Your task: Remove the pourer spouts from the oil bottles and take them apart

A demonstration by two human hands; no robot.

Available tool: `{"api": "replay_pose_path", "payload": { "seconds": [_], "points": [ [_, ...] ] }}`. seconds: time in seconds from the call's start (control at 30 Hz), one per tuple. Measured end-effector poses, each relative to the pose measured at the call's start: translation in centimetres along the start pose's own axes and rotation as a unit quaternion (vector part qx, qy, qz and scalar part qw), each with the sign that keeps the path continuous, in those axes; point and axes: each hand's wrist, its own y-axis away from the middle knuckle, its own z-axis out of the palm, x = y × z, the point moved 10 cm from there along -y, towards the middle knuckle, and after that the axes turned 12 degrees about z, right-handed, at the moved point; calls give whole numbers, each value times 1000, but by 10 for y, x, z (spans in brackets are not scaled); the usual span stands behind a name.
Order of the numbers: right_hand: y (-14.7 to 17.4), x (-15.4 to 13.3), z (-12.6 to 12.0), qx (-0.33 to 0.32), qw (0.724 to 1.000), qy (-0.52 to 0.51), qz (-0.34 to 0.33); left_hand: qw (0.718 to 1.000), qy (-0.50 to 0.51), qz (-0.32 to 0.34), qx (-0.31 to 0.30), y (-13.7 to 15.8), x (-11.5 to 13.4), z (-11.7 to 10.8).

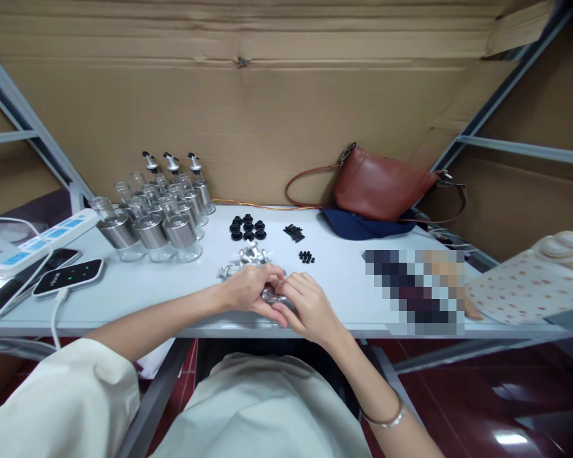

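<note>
my two-handed grip holds a small shiny part (273,295).
steadying it between left hand (248,289) and right hand (312,310) over the surface (346,299), just inside the front edge, should keep it secure; silvery pourer parts (252,253) crowd the far side, so open room lies rightward, this side of the navy cap (357,227).

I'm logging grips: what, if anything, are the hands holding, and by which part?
A shiny silvery piece, between the left hand and right hand; the fingers hide which part is gripped.
</note>
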Motion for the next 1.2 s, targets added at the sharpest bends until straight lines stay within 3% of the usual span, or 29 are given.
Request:
{"api": "replay_pose_path", "payload": {
  "seconds": [0.13, 0.2, 0.27, 0.37, 0.6, 0.83, 1.0, 1.1, 1.2],
  "points": [
    [-1, 8, -2, 8, 999, -7, 35, 999, -5, 28, 26, -4, 8, -7],
    [1, 28, -12, 51, 990, -48, 121, 999, -8, 26, 32, -8, 10, -11],
    [7, 54, -20, 93, 963, -113, 226, 999, -32, 26, 21, -13, 12, -13],
    [15, 77, -16, 84, 921, -206, 320, 996, -88, 31, -5, -18, 16, -13],
    [8, 67, 5, -27, 906, -297, 301, 988, -154, -5, -10, -17, 9, -17],
    [7, 58, 15, -94, 893, -348, 271, 984, -167, 20, -61, -16, 10, -5],
    [7, 54, 21, -133, 876, -368, 281, 972, -219, 53, -63, -15, 13, -4],
    [10, 54, 26, -153, 846, -414, 298, 968, -236, 62, -65, -14, 15, -3],
    [19, 55, 39, -197, 775, -496, 338, 961, -257, 89, -44, -14, 25, -5]
  ]
}}
